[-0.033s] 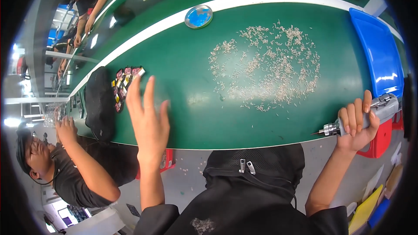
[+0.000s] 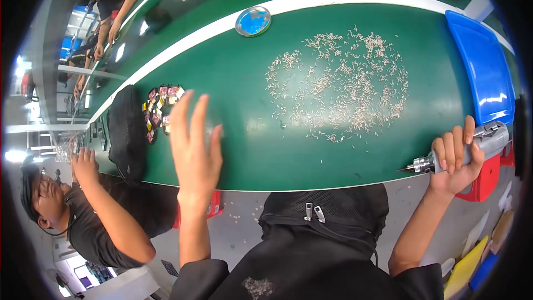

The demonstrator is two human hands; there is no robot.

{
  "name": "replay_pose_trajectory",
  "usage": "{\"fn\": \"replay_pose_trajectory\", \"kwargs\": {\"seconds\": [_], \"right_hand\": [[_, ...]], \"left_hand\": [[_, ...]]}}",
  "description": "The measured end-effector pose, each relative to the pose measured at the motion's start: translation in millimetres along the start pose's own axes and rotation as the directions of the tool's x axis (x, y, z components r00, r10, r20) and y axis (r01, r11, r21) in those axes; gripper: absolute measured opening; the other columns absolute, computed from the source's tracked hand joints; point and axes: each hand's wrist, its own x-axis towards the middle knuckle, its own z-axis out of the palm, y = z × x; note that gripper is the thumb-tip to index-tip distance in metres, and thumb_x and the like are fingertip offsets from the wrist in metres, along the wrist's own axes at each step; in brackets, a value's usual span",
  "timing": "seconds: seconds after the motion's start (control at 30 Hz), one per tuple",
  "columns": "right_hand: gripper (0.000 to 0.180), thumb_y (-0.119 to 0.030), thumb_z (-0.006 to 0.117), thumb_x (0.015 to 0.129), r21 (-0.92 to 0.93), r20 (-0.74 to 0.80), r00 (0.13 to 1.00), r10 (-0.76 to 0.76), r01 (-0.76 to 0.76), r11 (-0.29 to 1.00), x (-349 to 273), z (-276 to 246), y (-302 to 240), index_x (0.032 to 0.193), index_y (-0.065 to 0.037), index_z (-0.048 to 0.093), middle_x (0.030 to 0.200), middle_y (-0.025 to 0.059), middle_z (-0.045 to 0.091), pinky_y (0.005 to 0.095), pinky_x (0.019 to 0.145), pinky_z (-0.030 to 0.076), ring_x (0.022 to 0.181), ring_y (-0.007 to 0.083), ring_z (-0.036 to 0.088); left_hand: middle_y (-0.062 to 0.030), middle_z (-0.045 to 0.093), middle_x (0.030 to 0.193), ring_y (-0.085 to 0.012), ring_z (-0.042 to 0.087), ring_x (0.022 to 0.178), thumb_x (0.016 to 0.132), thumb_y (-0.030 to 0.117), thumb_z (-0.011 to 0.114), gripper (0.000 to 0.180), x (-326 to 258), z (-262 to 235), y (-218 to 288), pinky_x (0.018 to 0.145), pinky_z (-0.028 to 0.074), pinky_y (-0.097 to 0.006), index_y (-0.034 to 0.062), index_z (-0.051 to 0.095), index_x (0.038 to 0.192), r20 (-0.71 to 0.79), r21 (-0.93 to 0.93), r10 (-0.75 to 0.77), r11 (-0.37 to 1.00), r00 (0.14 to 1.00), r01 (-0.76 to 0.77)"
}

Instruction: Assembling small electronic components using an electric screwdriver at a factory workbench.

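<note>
My right hand (image 2: pixel 456 158) clamped round grey power screwdriver (image 2: pixel 465 150) at green bench (image 2: pixel 250 144) near edge, long axis level, bit pointing left; scattered small screws (image 2: pixel 338 86) lie up-left of it, nearer this hand; my left hand (image 2: pixel 194 153) spread, empty, hovering beside colourful small parts (image 2: pixel 161 111).

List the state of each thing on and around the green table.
Left hand: open, fingers spread, raised over the table.
Right hand: shut on the screwdriver.
Screws: scattered loose.
Round tin: open.
Blue bin: at the table's right end.
</note>
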Motion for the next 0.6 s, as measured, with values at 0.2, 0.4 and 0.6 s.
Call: {"fn": "replay_pose_trajectory", "kwargs": {"seconds": [0.2, 0.4, 0.6], "right_hand": [[0.014, -0.013, 0.051, 0.09, 0.017, -0.068, 0.997, -0.025, 0.026, 1.0, -5.2, -1.3, -1.7, 0.091, -0.007, 0.039, 0.055, -0.0004, 0.035, 0.0267, 0.046, 0.037, 0.043, 0.01, 0.035], [0.014, -0.014, 0.051, 0.09, 0.04, -0.051, 0.998, -0.02, 0.022, 0.999, -6.4, -1.1, -6.1, 0.091, -0.007, 0.039, 0.055, -0.0003, 0.035, 0.0271, 0.046, 0.037, 0.042, 0.0101, 0.036], [0.014, -0.015, 0.051, 0.09, 0.022, -0.062, 0.997, -0.036, 0.038, 0.999, -11.1, 0.0, -5.6, 0.091, -0.006, 0.039, 0.055, -0.0003, 0.036, 0.0276, 0.045, 0.037, 0.043, 0.0103, 0.037]], "left_hand": [[-0.0112, 0.061, 0.102, -0.0291, 0.061, 0.091, 0.075, -0.003, 0.071, 0.026, 39.6, 35.8, 29.8, 0.076, 0.052, -0.039, -0.0004, 0.064, 0.101, -0.048, -0.177, 0.156, 0.971, 0.987, -0.162], [-0.0095, 0.06, 0.089, -0.0267, 0.061, 0.08, 0.077, -0.002, 0.069, 0.014, 58.0, 36.3, 37.0, 0.068, 0.051, -0.037, -0.0019, 0.064, 0.09, 0.02, -0.101, 0.28, 0.956, 0.96, -0.277], [-0.0125, 0.054, 0.082, -0.0294, 0.058, 0.075, 0.077, -0.003, 0.061, 0.012, 57.2, 39.5, 33.5, 0.065, 0.048, -0.04, -0.0021, 0.052, 0.085, 0.004, -0.16, 0.293, 0.944, 0.956, -0.289]]}}
